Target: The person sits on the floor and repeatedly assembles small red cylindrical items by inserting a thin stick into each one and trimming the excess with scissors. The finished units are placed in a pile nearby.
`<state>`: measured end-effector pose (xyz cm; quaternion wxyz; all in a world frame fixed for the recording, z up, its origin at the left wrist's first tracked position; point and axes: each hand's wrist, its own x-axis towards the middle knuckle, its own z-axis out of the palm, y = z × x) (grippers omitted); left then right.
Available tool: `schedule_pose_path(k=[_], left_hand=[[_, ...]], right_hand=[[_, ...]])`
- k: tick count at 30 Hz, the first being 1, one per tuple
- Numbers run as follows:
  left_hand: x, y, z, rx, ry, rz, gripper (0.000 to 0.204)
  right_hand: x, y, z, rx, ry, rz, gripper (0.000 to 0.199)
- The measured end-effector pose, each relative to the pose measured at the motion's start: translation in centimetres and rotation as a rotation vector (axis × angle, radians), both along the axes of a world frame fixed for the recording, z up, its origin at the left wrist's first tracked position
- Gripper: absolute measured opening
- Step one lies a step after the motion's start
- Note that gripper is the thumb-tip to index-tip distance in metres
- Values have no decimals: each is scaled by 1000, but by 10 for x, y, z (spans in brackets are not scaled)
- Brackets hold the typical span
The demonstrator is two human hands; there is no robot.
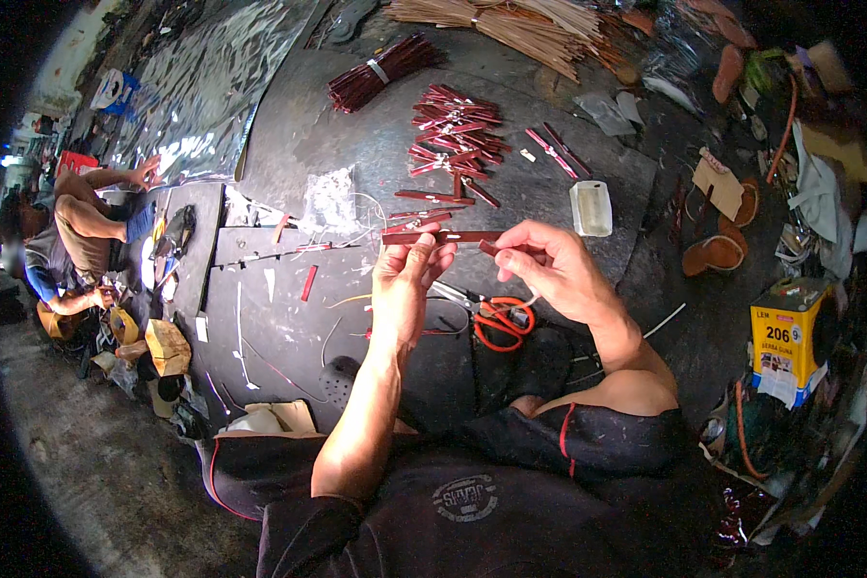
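Note:
A dark red, leather-like strip (462, 237) is stretched level between my two hands above the dark work surface. My left hand (403, 284) grips it toward its left end, thumb against the fingers. At its right end, my right hand (557, 273) pinches a short red-brown end piece; whether that is part of the same strip I cannot tell. Just below the hands lie scissors (504, 324) with orange handles. Several similar strips (424, 214) rest right behind my left hand, and a heap of red strips with pale bits (459, 135) lies farther off.
Beyond are a banded dark red bundle (383, 73) and tan strips (511, 29). A white tray (592, 209) stands right of the heap. Brown sandals (713, 255) and a yellow tin (788, 332) sit at the right. Another person (82, 231) sits at the left.

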<state>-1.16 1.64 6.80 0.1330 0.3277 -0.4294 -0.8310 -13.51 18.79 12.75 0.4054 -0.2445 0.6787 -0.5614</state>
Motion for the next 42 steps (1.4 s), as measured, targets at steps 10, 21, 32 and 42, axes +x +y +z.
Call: schedule_pose_path(k=[10, 21, 32, 42], left_hand=[[2, 8, 20, -11, 5, -113, 32], [6, 2, 19, -41, 32, -171, 32], [8, 2, 16, -242, 1, -194, 24], [7, 8, 14, -356, -81, -92, 20]], right_hand=[[5, -14, -22, 41, 55, 16, 22], [3, -25, -32, 85, 19, 22, 21], [8, -29, -36, 118, 24, 6, 20], [18, -13, -18, 116, 178, -35, 19]])
